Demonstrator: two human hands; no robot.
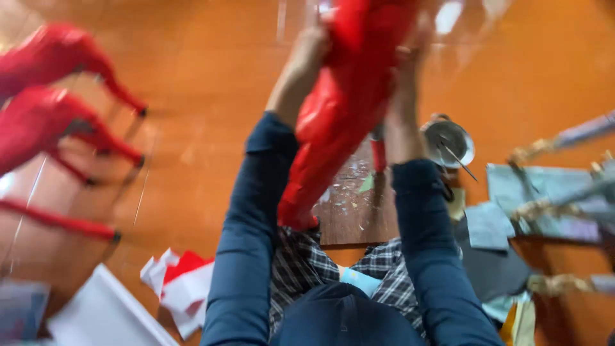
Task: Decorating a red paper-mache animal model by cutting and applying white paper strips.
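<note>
Red glossy shoe (339, 109) held aloft; left hand (311, 54) and right hand (410, 70) apparently clasp its sides, view blurred.

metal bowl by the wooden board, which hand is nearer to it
Right. The right hand grips the red figure just above and left of the metal bowl; the left hand holds the figure's far side.

The red boot (346, 102) runs off the top edge — both hands' fingers blur behind it.

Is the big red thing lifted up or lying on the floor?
Lifted up: both hands, left hand and right hand, hold the red figure above the floor.
</note>
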